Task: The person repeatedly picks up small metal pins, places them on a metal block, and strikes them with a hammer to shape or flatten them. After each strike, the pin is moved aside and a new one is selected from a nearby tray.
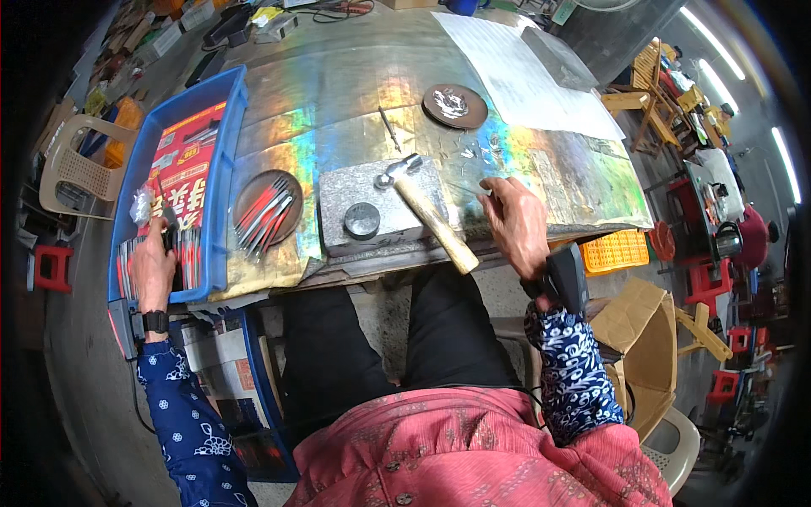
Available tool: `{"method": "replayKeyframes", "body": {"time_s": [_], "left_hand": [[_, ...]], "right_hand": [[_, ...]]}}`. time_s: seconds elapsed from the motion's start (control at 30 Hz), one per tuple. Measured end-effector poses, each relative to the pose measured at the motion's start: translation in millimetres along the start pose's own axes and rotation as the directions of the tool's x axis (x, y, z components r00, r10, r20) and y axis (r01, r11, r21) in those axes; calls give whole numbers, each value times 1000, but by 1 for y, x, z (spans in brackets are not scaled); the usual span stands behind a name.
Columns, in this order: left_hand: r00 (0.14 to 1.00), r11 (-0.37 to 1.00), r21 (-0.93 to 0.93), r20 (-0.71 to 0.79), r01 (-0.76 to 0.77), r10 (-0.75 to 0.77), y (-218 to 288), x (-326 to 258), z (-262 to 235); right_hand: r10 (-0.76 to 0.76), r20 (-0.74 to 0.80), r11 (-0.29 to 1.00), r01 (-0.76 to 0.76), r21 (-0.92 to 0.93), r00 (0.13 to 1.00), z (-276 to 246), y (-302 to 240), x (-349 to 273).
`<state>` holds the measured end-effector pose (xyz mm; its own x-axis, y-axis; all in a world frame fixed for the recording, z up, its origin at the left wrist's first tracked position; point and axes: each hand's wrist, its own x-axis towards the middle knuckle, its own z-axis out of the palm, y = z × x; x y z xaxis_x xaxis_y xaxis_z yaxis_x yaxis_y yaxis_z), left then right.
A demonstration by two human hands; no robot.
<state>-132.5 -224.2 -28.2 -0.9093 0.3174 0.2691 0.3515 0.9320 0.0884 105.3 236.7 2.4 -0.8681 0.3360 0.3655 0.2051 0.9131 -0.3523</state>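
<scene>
My left hand [154,269] is inside the blue plastic tray [230,182], among slim red-and-silver tools [187,258] packed upright at its near end. Its fingers are curled; whatever they grip is hidden. Beside the fingertips lies a crumpled clear plastic piece [142,205]. Over the table's near right part, my right hand [517,221] has thumb and fingers drawn together, and anything between them is too small to make out. Left of it, a hammer [435,221] with a wooden handle rests head-up across a grey metal block [338,190]. A dark round disc [361,220] sits on that block.
More red-and-silver tools [266,213] lie in a round brown dish [287,184]. Another brown dish [433,116] holds small silver pieces. A thin pointed rod [389,128] and loose metal bits [469,154] lie nearby. White paper [524,76] covers the far right, and a cardboard box [646,346] stands below.
</scene>
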Motion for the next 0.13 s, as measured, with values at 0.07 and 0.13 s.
{"method": "replayKeyframes", "body": {"time_s": [0.07,0.13], "left_hand": [[999,1000,8,30,27,-27,-12,1,6],[985,994,8,136,106,-106,-26,7,15]], "right_hand": [[6,31,1000,-5,-24,999,8,12,7],[18,98,998,-12,-59,995,20,21,14]]}}
